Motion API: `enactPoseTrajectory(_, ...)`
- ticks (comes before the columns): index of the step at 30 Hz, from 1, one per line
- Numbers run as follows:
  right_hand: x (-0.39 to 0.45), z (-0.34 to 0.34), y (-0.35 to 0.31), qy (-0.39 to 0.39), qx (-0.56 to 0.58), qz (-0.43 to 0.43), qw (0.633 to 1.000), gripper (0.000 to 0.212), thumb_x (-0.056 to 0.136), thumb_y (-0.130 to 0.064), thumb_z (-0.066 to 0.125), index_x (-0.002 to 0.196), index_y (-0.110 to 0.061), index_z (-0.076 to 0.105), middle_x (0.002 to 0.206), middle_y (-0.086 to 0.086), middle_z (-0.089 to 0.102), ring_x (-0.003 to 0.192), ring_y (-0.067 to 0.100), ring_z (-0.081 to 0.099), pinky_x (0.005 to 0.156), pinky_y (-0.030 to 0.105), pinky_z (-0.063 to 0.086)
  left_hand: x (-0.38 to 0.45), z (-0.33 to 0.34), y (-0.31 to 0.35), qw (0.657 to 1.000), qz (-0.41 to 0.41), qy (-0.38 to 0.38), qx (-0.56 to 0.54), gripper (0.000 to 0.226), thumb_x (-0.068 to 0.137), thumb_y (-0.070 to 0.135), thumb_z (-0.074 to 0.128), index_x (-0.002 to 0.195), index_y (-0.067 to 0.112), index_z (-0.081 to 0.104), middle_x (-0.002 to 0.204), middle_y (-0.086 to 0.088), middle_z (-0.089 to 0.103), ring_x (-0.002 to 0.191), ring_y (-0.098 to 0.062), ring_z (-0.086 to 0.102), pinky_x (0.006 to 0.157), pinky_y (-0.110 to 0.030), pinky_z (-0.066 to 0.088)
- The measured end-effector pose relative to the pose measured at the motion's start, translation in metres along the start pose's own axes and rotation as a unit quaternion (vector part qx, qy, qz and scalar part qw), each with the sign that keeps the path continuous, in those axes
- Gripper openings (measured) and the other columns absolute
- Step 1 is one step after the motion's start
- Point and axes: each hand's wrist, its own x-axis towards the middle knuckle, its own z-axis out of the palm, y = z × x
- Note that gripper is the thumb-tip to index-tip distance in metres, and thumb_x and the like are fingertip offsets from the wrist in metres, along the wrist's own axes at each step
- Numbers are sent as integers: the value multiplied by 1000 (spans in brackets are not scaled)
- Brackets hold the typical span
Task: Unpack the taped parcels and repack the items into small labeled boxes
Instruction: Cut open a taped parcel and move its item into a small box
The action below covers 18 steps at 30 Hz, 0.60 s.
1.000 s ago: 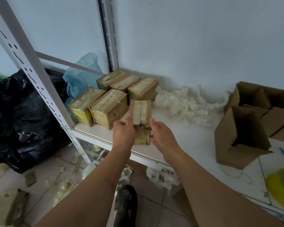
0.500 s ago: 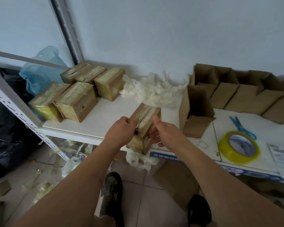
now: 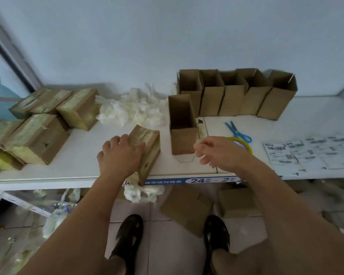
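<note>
One taped parcel [image 3: 147, 151], seemingly yellowish-wrapped brown cardboard, under left hand [image 3: 120, 155].

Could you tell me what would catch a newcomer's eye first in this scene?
Probably the taped parcel at the table's front edge, gripped by the left hand, while the right hand hovers empty beside it. Next, the row of open small boxes against the wall and the blue scissors before them.

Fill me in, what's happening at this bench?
A person is unpacking taped parcels. The left hand grips one taped parcel at the front edge of the white table; the right hand hovers loosely curled, holding nothing. More parcels wait at left, open small boxes at the back.
</note>
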Motion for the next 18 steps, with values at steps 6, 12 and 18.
enactPoseTrajectory(6, 17, -23, 38, -1, -77, 49, 996, 30, 93, -49, 55, 107, -25, 64, 102, -7, 69, 96, 12, 64, 93, 39, 53, 4, 2, 9, 992, 36, -52, 106, 79, 84, 75, 44, 145, 25, 34, 152, -4, 31, 139, -31, 30, 111, -51, 27)
enactPoseTrajectory(12, 47, -15, 40, 39, -87, 39, 995, 38, 99, -42, 47, 126, -17, 58, 122, 1, 61, 105, 16, 53, 85, 30, 40, 20, -4, 4, 993, 29, -69, 90, 74, 85, 50, 62, 149, 31, 29, 154, 4, 27, 140, -27, 27, 112, -51, 22)
enactPoseTrajectory(18, 109, 4, 51, 104, -186, 35, 976, 28, 100, -16, 41, 115, -3, 60, 117, 16, 63, 109, 30, 57, 77, 26, 36, 40, -7, -10, 987, 68, -102, 101, 81, 85, 40, 66, 152, 36, 22, 162, 10, 13, 145, -23, 16, 118, -48, 12)
